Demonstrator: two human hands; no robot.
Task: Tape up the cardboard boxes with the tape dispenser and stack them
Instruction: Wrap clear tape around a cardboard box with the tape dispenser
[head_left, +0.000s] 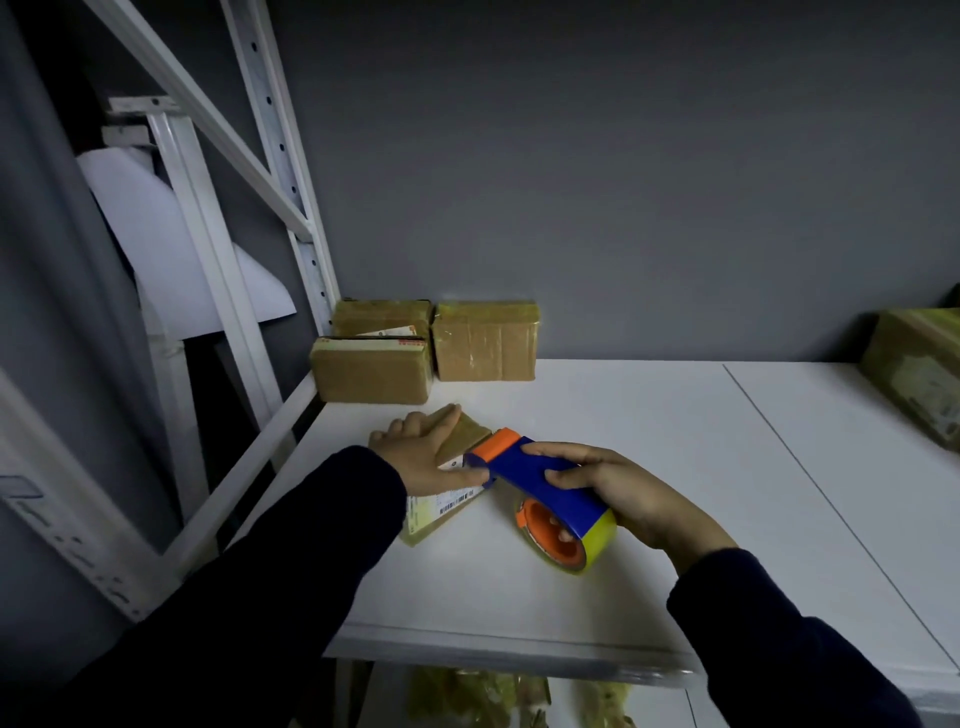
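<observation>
Pressing down on a thin cardboard box (470, 434), the left hand (421, 457) lies open with straight fingers and the thumb stretched out to the front end of the tape dispenser (540, 483). The box sits near the desk's (649, 415) left edge, with its labelled end (441, 512) pointing toward the person. The right hand (623, 493) is curled round the blue body of the dispenser, thumb on top. The orange nose of the dispenser meets the box's right edge, and the yellow tape roll (597, 540) hangs just above the desk.

Three taped boxes stand against the grey wall (571, 156) at the back left corner. One brown box (371, 376) is in front, its corner at the desk's left edge. A second (382, 317) is behind it and a taller one (485, 340) is just beside them on the right. Another wrapped box (919, 369) sits at the far right, cut off by the edge of the view.

A wide stretch of bare white desk lies between the hands and that far box, crossed by a thin seam (831, 493). White rack uprights (280, 156) rise close along the left edge. Below the front edge, yellowish wrapped things (478, 696) show on a lower level.
</observation>
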